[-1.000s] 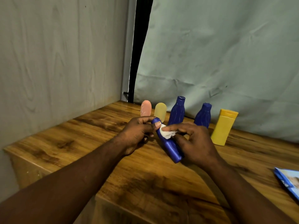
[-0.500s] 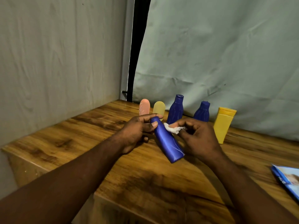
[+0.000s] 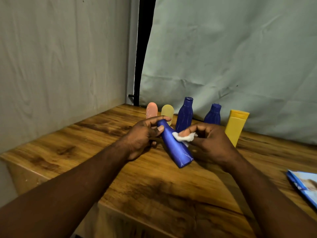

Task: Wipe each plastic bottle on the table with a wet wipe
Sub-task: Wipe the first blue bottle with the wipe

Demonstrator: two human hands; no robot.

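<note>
I read the tilted bottle (image 3: 176, 148) as smooth blue plastic with a satin sheen. Wipe (image 3: 184, 137): white, soft, fibrous. Table (image 3: 154, 194): wood grain, glossy finish. Backdrop (image 3: 240, 57): matt, creased cloth. Packet (image 3: 305, 184): glossy. Yellow bottle (image 3: 235, 126): smooth matt plastic

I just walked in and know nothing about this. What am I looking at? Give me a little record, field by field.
Held: tilted dark blue plastic bottle
Left hand: grips the bottle's neck
Right hand: pinches a crumpled white wet wipe against the bottle's side
Standing behind: pink rounded bottle, pale yellow rounded bottle, tall dark blue bottle, shorter dark blue bottle, yellow flat-sided bottle
Surface: brown wooden table
Right edge: blue packet, cut off by the frame
</note>
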